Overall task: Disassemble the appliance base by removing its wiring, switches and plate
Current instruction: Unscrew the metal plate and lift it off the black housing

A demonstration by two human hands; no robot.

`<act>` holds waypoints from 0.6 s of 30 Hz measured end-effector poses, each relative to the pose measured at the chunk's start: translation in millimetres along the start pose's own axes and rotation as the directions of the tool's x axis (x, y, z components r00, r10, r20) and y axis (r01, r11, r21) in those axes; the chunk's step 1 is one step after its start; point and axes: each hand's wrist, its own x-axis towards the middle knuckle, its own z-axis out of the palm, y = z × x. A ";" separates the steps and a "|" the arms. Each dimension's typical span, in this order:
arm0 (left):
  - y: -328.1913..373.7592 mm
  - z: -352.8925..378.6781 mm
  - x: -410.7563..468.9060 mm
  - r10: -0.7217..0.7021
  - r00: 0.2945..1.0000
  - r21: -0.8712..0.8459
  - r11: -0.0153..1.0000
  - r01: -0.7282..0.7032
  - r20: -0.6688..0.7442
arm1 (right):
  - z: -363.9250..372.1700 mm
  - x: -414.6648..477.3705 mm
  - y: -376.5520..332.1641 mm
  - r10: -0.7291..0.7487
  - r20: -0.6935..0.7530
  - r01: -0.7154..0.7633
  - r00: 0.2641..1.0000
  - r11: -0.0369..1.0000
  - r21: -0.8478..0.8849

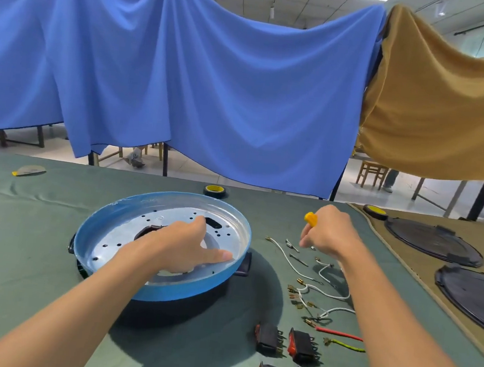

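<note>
We see the appliance base (183,291) with a smooth, glossy blue wall around a dull, silvery metal plate (129,231). The switches (302,346) are black plastic with shiny red rockers. The wires (284,254) have smooth white insulation and brassy metal ends. The screwdriver handle (310,219) is yellow plastic, and the table cover (23,236) is matt green cloth.

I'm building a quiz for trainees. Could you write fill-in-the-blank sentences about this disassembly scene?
1. The left hand rests inside the ____ appliance base.
2. The right hand grips a tool with a ____ handle.
3. ____ switches lie on the green cloth.
Missing words: blue, yellow, four.
</note>
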 end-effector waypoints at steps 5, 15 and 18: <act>-3.9 2.5 3.2 0.018 1.000 -0.017 1.000 -0.018 0.006 | 11.7 1.0 -0.2 -0.022 0.009 0.023 1.000 1.000 -0.021; -9.8 2.7 4.3 0.042 0.999 -0.018 0.999 -0.042 0.014 | 18.0 -5.8 -1.9 -0.085 0.164 0.103 0.983 0.989 -0.106; -11.3 3.1 4.7 0.038 0.999 -0.025 0.999 -0.037 0.017 | 17.5 -5.0 -2.4 -0.072 0.177 0.098 0.982 0.985 -0.140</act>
